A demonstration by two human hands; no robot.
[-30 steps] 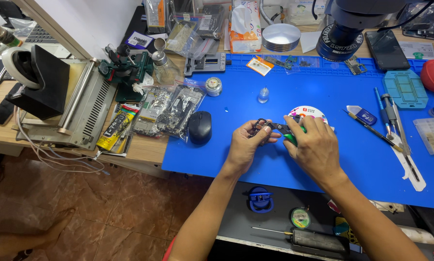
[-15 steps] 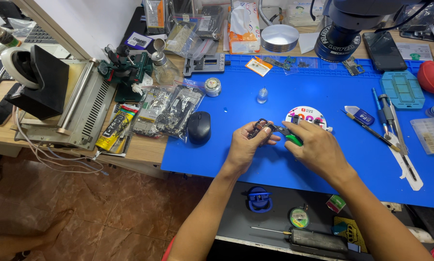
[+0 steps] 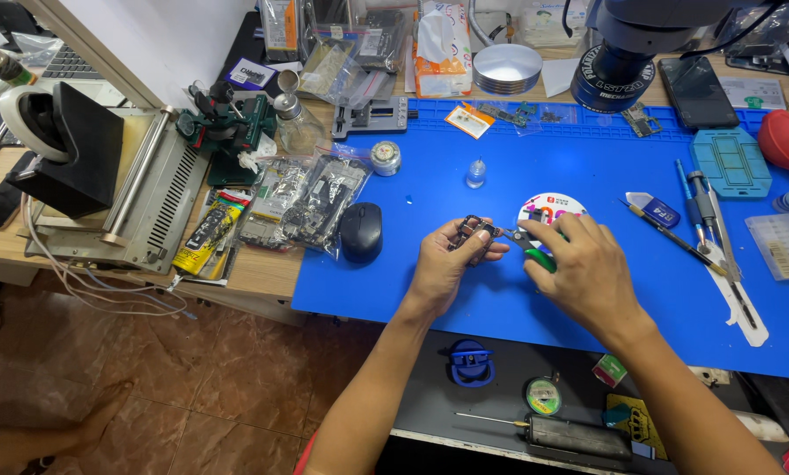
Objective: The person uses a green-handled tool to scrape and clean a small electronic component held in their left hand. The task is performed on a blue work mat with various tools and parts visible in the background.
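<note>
1. Blue work mat (image 3: 588,167) covers the bench and serves as the landmark; both hands work above its middle.
2. Left hand (image 3: 447,264) pinches a small dark circuit board (image 3: 470,232) between thumb and fingers, holding it just above the mat.
3. Right hand (image 3: 588,268) is closed around green-handled pliers (image 3: 526,242), whose tip touches the board's right edge.
4. Black mouse (image 3: 361,231) lies on the mat's left edge, near the left hand.
5. Round sticker disc (image 3: 548,209) lies on the mat just behind the right hand.
6. Small clear bottle (image 3: 475,172) stands on the mat, farther back.
7. Screwdrivers (image 3: 698,198) lie on the mat's right part, well apart from both hands.
</note>
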